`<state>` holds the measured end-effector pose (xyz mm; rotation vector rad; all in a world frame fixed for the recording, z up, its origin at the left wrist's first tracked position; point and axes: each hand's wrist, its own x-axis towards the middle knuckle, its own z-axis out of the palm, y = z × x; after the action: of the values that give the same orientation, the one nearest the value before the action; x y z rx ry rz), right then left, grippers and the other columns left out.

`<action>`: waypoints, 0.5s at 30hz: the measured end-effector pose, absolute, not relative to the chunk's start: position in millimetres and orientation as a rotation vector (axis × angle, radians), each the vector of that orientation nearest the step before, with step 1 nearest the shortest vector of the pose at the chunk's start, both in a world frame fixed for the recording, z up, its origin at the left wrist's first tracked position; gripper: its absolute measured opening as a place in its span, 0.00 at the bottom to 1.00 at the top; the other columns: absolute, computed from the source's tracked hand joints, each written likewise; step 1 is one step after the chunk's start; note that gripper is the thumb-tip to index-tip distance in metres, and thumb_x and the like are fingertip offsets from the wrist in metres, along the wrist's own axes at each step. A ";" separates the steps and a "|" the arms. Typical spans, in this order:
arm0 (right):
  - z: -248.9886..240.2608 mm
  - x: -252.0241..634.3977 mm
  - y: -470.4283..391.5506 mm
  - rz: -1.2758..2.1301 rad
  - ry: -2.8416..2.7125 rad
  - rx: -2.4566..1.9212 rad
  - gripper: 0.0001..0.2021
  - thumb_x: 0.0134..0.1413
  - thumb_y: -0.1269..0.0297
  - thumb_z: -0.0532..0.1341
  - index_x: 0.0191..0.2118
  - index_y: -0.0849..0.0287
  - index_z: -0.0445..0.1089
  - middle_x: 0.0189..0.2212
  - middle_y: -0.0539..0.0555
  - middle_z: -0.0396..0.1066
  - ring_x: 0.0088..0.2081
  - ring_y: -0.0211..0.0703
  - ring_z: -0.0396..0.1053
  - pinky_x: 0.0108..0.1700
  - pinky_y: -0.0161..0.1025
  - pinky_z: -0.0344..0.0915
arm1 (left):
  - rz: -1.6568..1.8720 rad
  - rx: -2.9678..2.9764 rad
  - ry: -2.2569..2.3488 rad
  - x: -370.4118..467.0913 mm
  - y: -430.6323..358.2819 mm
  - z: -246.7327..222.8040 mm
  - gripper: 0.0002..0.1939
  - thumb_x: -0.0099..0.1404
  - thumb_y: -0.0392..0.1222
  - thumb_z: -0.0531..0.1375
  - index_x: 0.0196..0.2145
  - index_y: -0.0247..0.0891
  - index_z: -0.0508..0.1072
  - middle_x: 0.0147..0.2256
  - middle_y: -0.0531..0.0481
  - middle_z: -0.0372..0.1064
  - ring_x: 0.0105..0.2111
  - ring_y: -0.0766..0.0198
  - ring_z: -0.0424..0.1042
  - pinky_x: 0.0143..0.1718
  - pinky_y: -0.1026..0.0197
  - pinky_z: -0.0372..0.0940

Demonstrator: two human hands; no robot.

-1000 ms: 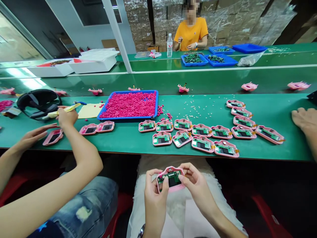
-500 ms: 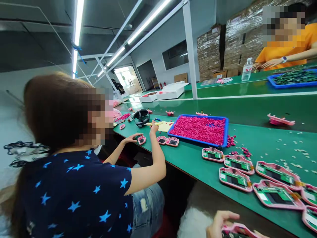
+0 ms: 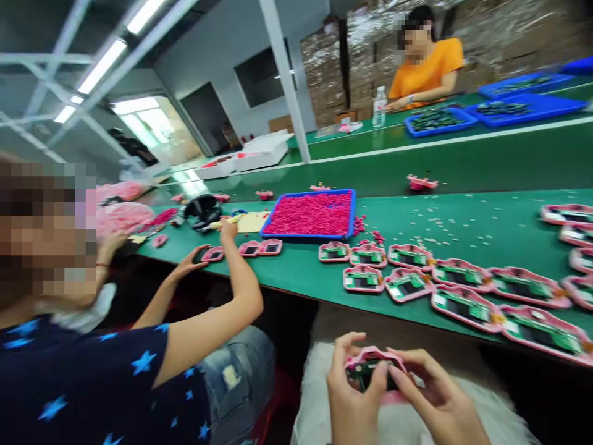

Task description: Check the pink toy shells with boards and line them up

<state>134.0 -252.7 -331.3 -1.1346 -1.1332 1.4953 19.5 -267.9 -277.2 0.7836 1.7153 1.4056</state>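
At the lower right of the head view, my left hand (image 3: pixel 354 395) and my right hand (image 3: pixel 433 389) hold one pink casing (image 3: pixel 375 364) between them. A dark green circuit board shows inside it, and both thumbs press on the board. My left fingers wrap round the left end, my right fingers grip the right end. The casing is above a white fluffy cloth (image 3: pixel 315 395) on my lap. Beyond my hands, on the green table (image 3: pixel 296 278), lie several pink casings with green boards (image 3: pixel 364 279), in rows.
A blue tray (image 3: pixel 354 213) of small magenta pieces stands behind the casings, with loose pieces beside it. At left, a person in a star-patterned shirt (image 3: pixel 50 405) works at the table. A person in orange (image 3: pixel 428 68) sits across.
The view has swung right and down, so both my hands now show fully with the pink casing. The neighbouring person's left hand now holds a pink casing near the table edge.
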 end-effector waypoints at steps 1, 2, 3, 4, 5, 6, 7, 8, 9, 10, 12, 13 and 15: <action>-324.5 132.8 -250.6 1.475 -1.126 -1.152 0.14 0.50 0.51 0.68 0.38 0.56 0.77 0.35 0.55 0.77 0.37 0.46 0.76 0.36 0.34 0.76 | 1.392 0.775 1.704 18.6 -265.8 -275.8 0.18 0.52 0.43 0.66 0.41 0.39 0.72 0.30 0.52 0.75 0.31 0.64 0.75 0.35 0.66 0.68; -319.4 131.7 -248.9 1.458 -1.124 -1.167 0.14 0.52 0.52 0.66 0.39 0.56 0.76 0.35 0.55 0.76 0.37 0.45 0.75 0.37 0.34 0.76 | 1.370 0.768 1.693 17.6 -263.9 -275.8 0.19 0.53 0.44 0.66 0.43 0.39 0.71 0.30 0.52 0.75 0.32 0.64 0.75 0.36 0.66 0.68; -315.8 130.6 -247.6 1.442 -1.119 -1.182 0.14 0.54 0.52 0.65 0.40 0.57 0.76 0.35 0.55 0.76 0.38 0.45 0.75 0.37 0.34 0.75 | 1.349 0.763 1.678 16.7 -262.5 -276.8 0.20 0.53 0.45 0.66 0.44 0.39 0.70 0.31 0.52 0.75 0.32 0.64 0.75 0.36 0.66 0.68; -313.3 129.8 -246.9 1.439 -1.126 -1.188 0.14 0.55 0.52 0.64 0.40 0.57 0.76 0.35 0.55 0.76 0.39 0.45 0.75 0.38 0.34 0.75 | 1.335 0.761 1.659 16.0 -261.5 -278.5 0.22 0.54 0.46 0.66 0.46 0.39 0.69 0.32 0.51 0.76 0.34 0.64 0.76 0.38 0.66 0.69; -311.6 129.4 -246.6 1.443 -1.138 -1.188 0.14 0.56 0.52 0.64 0.41 0.58 0.75 0.36 0.56 0.76 0.40 0.45 0.75 0.38 0.35 0.75 | 1.325 0.758 1.639 15.6 -260.9 -280.4 0.24 0.55 0.47 0.66 0.47 0.39 0.68 0.34 0.51 0.76 0.35 0.64 0.76 0.39 0.65 0.69; -310.5 129.5 -246.4 1.445 -1.154 -1.189 0.14 0.57 0.53 0.63 0.42 0.58 0.75 0.37 0.56 0.76 0.40 0.45 0.74 0.38 0.35 0.75 | 1.318 0.757 1.620 15.1 -260.6 -282.4 0.25 0.55 0.49 0.66 0.49 0.39 0.68 0.36 0.50 0.76 0.37 0.64 0.76 0.41 0.65 0.69; -309.8 130.5 -246.0 1.440 -1.179 -1.191 0.14 0.58 0.53 0.62 0.42 0.58 0.75 0.37 0.56 0.76 0.41 0.45 0.75 0.38 0.35 0.75 | 1.314 0.760 1.604 14.3 -260.2 -284.3 0.26 0.56 0.50 0.66 0.49 0.39 0.68 0.37 0.49 0.76 0.38 0.63 0.76 0.42 0.64 0.69; -309.4 132.7 -244.7 1.421 -1.224 -1.195 0.14 0.59 0.53 0.61 0.43 0.57 0.75 0.38 0.56 0.76 0.41 0.45 0.75 0.39 0.36 0.74 | 1.316 0.767 1.599 12.8 -259.7 -286.0 0.26 0.56 0.51 0.66 0.49 0.39 0.68 0.39 0.49 0.76 0.39 0.63 0.76 0.43 0.64 0.69; -309.3 136.5 -242.0 1.380 -1.293 -1.195 0.14 0.60 0.53 0.61 0.45 0.56 0.74 0.38 0.55 0.77 0.41 0.45 0.75 0.39 0.36 0.74 | 1.325 0.779 1.613 10.2 -258.7 -287.6 0.26 0.55 0.53 0.66 0.48 0.39 0.69 0.40 0.48 0.76 0.40 0.62 0.76 0.44 0.63 0.70; -309.4 142.2 -237.6 1.313 -1.389 -1.182 0.15 0.60 0.53 0.61 0.46 0.54 0.74 0.39 0.55 0.77 0.41 0.45 0.74 0.40 0.37 0.74 | 1.338 0.796 1.644 6.1 -257.1 -289.1 0.26 0.55 0.55 0.66 0.47 0.39 0.70 0.41 0.48 0.75 0.42 0.61 0.76 0.45 0.62 0.69; -309.7 160.4 -222.9 1.071 -1.593 -1.166 0.16 0.60 0.53 0.61 0.50 0.51 0.73 0.43 0.55 0.76 0.44 0.47 0.73 0.47 0.42 0.72 | 1.351 0.831 1.749 -6.3 -252.1 -292.7 0.29 0.52 0.60 0.65 0.45 0.39 0.72 0.44 0.46 0.75 0.46 0.57 0.75 0.49 0.59 0.69; -309.8 172.9 -213.1 0.904 -1.668 -1.186 0.16 0.60 0.53 0.61 0.52 0.50 0.72 0.46 0.55 0.76 0.47 0.48 0.72 0.51 0.46 0.70 | 1.336 0.843 1.802 -14.1 -248.9 -295.1 0.31 0.51 0.63 0.65 0.45 0.38 0.72 0.45 0.45 0.75 0.47 0.55 0.74 0.52 0.56 0.68; -309.3 203.0 -191.1 0.553 -1.740 -1.310 0.17 0.63 0.53 0.57 0.54 0.51 0.71 0.52 0.56 0.73 0.55 0.51 0.66 0.59 0.52 0.63 | 1.288 0.862 1.879 -30.7 -241.6 -301.4 0.36 0.46 0.68 0.65 0.45 0.39 0.73 0.46 0.45 0.75 0.47 0.50 0.74 0.55 0.49 0.66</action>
<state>203.0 -191.1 -309.3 -1.3105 -1.7405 0.5534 -30.7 -241.6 -301.4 0.8619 1.8790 1.2881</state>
